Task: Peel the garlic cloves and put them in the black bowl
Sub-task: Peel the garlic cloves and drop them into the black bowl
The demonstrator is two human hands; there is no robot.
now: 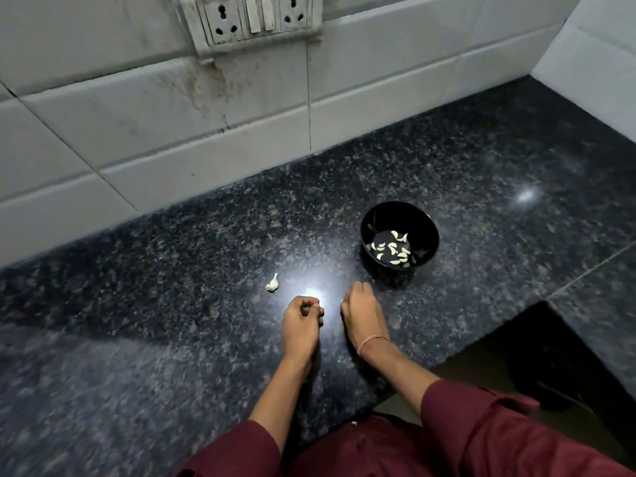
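A black bowl (373,222) stands on the dark granite counter and holds several peeled garlic cloves (392,249). One unpeeled garlic clove (272,284) lies on the counter to the left of the hands. My left hand (301,325) is curled, pinching something small and pale at its fingertips; what it is I cannot tell. My right hand (361,315) hovers just below the bowl with fingers curled downward; whether it holds anything is hidden.
The granite counter (172,304) runs to a tiled wall (172,115) behind, with a socket panel (256,18) above. The counter's front edge steps in at the lower right, where a dark opening (550,356) shows.
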